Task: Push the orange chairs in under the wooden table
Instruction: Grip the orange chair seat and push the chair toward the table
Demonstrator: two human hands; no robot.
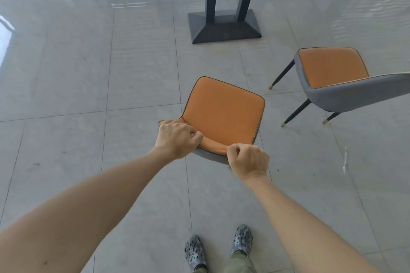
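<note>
Two orange chairs stand out on the floor, and neither one is under the table yet. The near chair (224,115) is right in front of the person, and both hands hold the top of its back. The left hand (177,137) has its fingers curled over the left end of the back, and the right hand (249,160) is curled over the right end. So the first chair looks ready to be pushed. The push should go forward and a bit to the right, toward the dark table base (225,26) with its two posts. The table top cannot be seen here. The seat should stop before it bumps that base. The second chair (339,77) sits off to the right, apart from the first one, and it is turned a different way. It may get in the way if the near chair swings right. The shiny tile floor (88,73) may let the legs slide fast. The person's shoes (219,248) are just behind.
</note>
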